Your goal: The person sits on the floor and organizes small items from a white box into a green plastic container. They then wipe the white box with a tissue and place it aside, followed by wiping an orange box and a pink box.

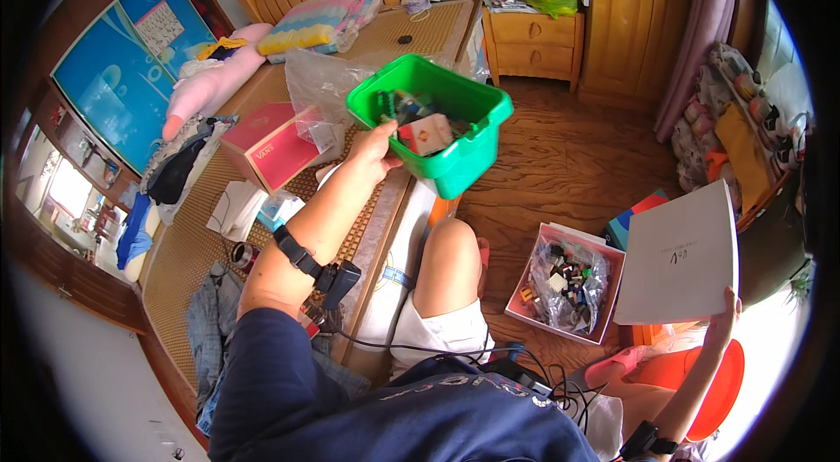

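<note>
My left hand [374,150] grips the near left rim of a green plastic bin [453,167], raised beside the bed's edge. Inside the bin lie loose building-block pieces and a white and red card box [426,134]. Out to the right, my right hand [727,314] clasps the lower corner of a white cardboard lid [682,258], which is tilted upright and bears writing. Between my knees and that lid, an open pink-edged cardboard box [515,311] rests on the wooden floor. A clear plastic bag of small mixed building blocks [571,285] fills it.
On the woven bed mat [177,285] lie a red Vans shoebox [282,147], a clear plastic bag [321,78], white tissue [236,209] and denim clothes [213,311]. An orange-red round stool [715,390] stands at right. Black cables [558,377] cross my lap.
</note>
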